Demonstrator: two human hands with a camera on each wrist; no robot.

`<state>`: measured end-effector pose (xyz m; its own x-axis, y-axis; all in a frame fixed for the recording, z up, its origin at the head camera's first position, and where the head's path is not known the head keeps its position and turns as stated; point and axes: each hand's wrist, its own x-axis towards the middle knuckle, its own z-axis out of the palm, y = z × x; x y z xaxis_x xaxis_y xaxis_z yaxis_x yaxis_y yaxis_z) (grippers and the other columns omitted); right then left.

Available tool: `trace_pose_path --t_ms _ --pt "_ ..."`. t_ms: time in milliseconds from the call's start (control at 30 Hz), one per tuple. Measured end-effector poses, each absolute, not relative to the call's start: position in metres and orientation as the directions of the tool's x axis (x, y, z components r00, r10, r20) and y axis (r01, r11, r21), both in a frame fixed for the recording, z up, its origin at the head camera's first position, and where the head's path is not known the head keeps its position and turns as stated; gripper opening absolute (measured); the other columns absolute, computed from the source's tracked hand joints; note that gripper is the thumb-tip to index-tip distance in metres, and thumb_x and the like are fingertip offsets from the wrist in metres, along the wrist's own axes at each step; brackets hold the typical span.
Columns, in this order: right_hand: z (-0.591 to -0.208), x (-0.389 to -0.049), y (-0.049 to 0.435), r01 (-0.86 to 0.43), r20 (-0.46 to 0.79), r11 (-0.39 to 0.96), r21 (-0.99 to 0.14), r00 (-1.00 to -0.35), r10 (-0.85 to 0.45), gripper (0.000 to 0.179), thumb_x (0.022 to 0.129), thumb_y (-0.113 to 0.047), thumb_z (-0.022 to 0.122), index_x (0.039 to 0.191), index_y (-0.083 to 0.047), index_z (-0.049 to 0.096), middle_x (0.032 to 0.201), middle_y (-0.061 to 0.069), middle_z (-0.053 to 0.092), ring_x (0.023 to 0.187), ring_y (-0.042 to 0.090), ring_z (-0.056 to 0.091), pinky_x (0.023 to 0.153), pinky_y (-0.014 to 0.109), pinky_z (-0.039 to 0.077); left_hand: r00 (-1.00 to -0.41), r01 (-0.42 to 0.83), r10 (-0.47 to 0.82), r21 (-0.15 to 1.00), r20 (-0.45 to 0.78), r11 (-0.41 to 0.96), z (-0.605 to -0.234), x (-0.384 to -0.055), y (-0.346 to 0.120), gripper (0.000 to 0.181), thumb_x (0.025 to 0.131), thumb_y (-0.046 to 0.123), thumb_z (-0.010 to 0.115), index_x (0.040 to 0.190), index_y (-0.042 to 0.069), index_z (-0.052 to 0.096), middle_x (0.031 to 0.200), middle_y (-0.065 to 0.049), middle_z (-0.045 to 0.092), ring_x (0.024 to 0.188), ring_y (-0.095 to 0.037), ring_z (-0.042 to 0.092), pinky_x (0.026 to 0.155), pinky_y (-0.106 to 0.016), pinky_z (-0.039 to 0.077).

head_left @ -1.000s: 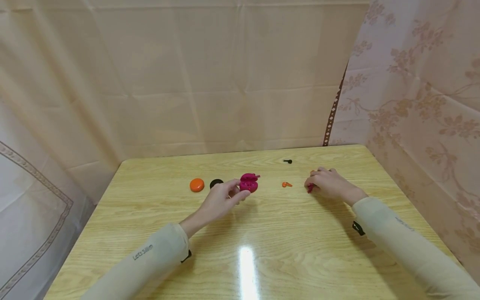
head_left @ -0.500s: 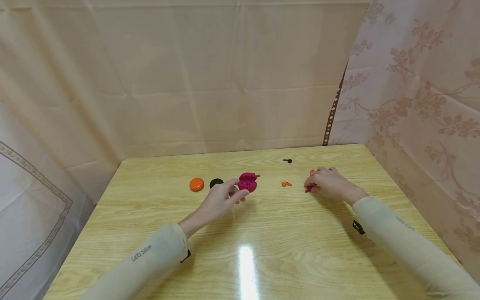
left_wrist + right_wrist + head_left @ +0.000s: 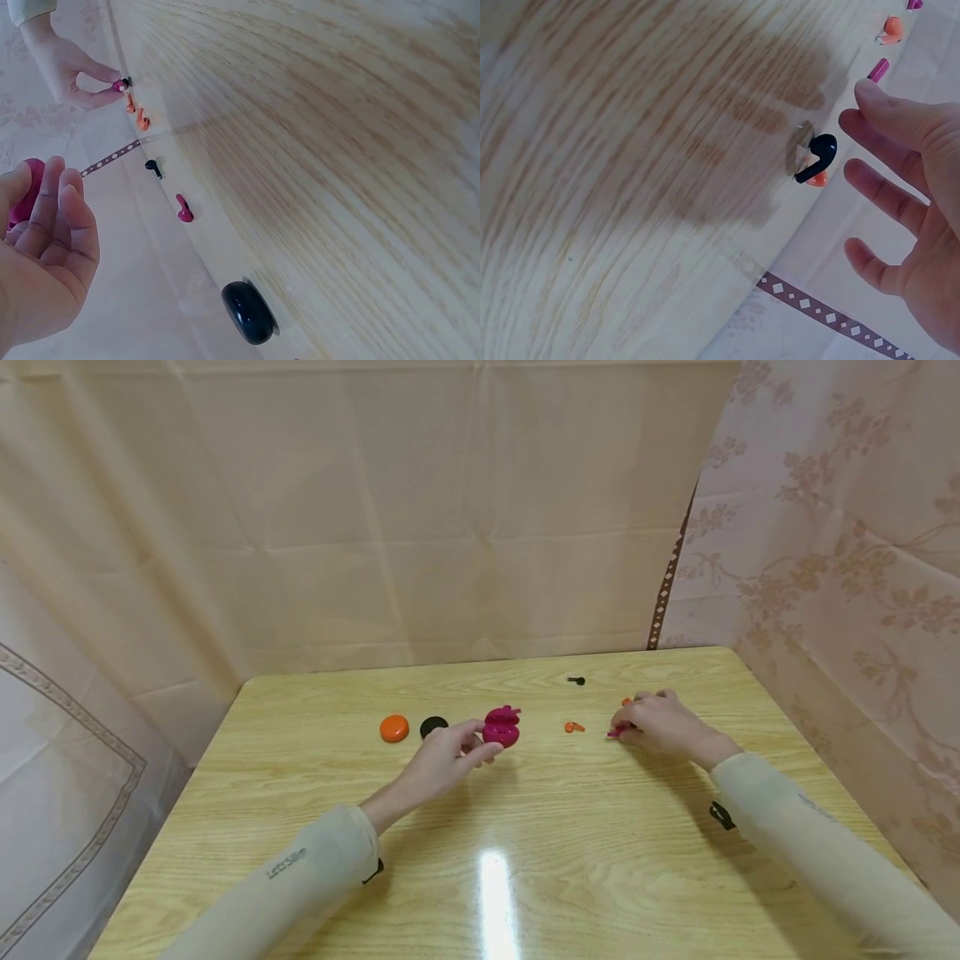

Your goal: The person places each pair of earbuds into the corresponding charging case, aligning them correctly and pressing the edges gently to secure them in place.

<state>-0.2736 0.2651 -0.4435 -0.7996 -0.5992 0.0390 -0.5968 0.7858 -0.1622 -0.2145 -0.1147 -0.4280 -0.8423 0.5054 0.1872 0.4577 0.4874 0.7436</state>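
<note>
My left hand (image 3: 441,760) grips a magenta earbud case (image 3: 502,737) whose lid stands raised, thumb in front and fingers behind it. In the left wrist view only a piece of this case (image 3: 28,193) shows past the fingers. On the right, my right hand (image 3: 663,724) pinches a magenta earbud (image 3: 880,70) between thumb and fingertips, its stem sticking out to the left. A black earbud (image 3: 821,157) and an orange earbud (image 3: 817,180) lie close by the right fingers. Another magenta earbud (image 3: 184,208) lies on the table behind the case.
An orange round case (image 3: 393,728) and a black round case (image 3: 433,726) stand left of the left hand. Between the hands lies an orange earbud (image 3: 574,727), with a black earbud (image 3: 577,680) farther back. The wooden table (image 3: 585,860) ends at curtains behind.
The magenta earbud in my right hand has turned, its stem swinging from pointing downward to pointing left. My left hand has tilted the magenta case slightly; both hands stay nearly in place.
</note>
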Motion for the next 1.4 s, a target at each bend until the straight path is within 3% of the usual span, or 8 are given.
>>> trace_pose_path --t_ms 200,300,433,533,767,900,1167,1400 --pt "-0.441 -0.275 0.262 -0.634 0.088 0.747 -0.2 -0.771 -0.631 0.009 0.089 -0.017 0.081 0.097 -0.018 0.076 0.088 -0.01 0.07 0.078 0.011 0.062 0.076 0.05 0.048 -0.834 0.483 0.512 0.722 0.206 0.496 -0.427 -0.214 -0.114 0.02 0.1 0.033 0.066 0.102 0.013 0.068 0.082 -0.004 0.074 0.067 -0.016 0.062 0.056 -0.025 0.042" --pt "-0.439 -0.276 0.259 -0.642 0.124 0.718 -0.269 -0.762 -0.635 0.011 0.088 -0.013 0.081 0.098 -0.014 0.076 0.091 -0.005 0.072 0.077 0.009 0.064 0.068 0.038 0.053 -0.834 0.48 0.513 0.725 0.204 0.494 -0.428 -0.213 -0.115 0.02 0.1 0.034 0.067 0.101 0.014 0.069 0.081 -0.004 0.073 0.065 -0.01 0.058 0.056 -0.024 0.041" --pt "-0.435 -0.275 0.252 -0.601 0.112 0.69 -0.403 -0.78 -0.615 0.012 0.089 -0.009 0.08 0.098 -0.013 0.074 0.092 -0.007 0.07 0.078 0.01 0.06 0.064 0.03 0.051 -0.83 0.485 0.517 0.728 0.21 0.484 -0.429 -0.213 -0.116 0.019 0.1 0.033 0.067 0.1 0.014 0.07 0.08 -0.004 0.072 0.064 -0.009 0.056 0.055 -0.024 0.04" --pt "-0.428 -0.273 0.244 -0.587 0.102 0.653 -0.478 -0.776 -0.622 0.012 0.09 -0.01 0.079 0.099 -0.012 0.073 0.094 -0.009 0.068 0.082 0.014 0.059 0.068 0.034 0.051 -0.832 0.482 0.514 0.731 0.208 0.484 -0.429 -0.213 -0.116 0.019 0.1 0.033 0.067 0.1 0.015 0.07 0.08 -0.004 0.072 0.064 -0.01 0.057 0.054 -0.023 0.039" --pt "-0.415 -0.268 0.225 -0.602 0.116 0.597 -0.531 -0.749 -0.652 0.014 0.091 -0.012 0.077 0.104 -0.008 0.073 0.098 -0.008 0.069 0.089 0.021 0.062 0.077 0.045 0.052 -0.834 0.479 0.512 0.728 0.204 0.491 -0.429 -0.214 -0.115 0.02 0.099 0.034 0.067 0.103 0.015 0.071 0.078 0.001 0.071 0.065 -0.01 0.058 0.055 -0.023 0.04" --pt "-0.411 -0.266 0.219 -0.586 0.096 0.591 -0.554 -0.75 -0.655 0.017 0.093 -0.016 0.077 0.107 -0.008 0.075 0.102 -0.006 0.072 0.092 0.018 0.065 0.084 0.045 0.054 -0.838 0.474 0.507 0.727 0.2 0.496 -0.428 -0.214 -0.115 0.02 0.099 0.034 0.067 0.103 0.014 0.07 0.076 0.007 0.069 0.064 -0.01 0.057 0.054 -0.023 0.04" --pt "-0.402 -0.261 0.211 -0.539 0.066 0.532 -0.652 -0.74 -0.669 0.023 0.097 -0.027 0.073 0.112 -0.01 0.075 0.103 -0.006 0.074 0.095 0.013 0.069 0.087 0.037 0.057 -0.84 0.476 0.502 0.721 0.205 0.503 -0.427 -0.214 -0.115 0.019 0.099 0.033 0.068 0.101 0.014 0.069 0.075 0.011 0.067 0.064 -0.01 0.056 0.054 -0.023 0.038" --pt "-0.393 -0.256 0.2 -0.54 0.107 0.474 -0.695 -0.73 -0.675 0.019 0.096 -0.025 0.073 0.11 -0.012 0.075 0.102 -0.006 0.073 0.093 0.012 0.07 0.085 0.033 0.057 -0.847 0.46 0.496 0.735 0.193 0.498 -0.427 -0.214 -0.113 0.021 0.099 0.035 0.068 0.102 0.014 0.07 0.077 0.004 0.07 0.066 -0.01 0.057 0.055 -0.024 0.039"
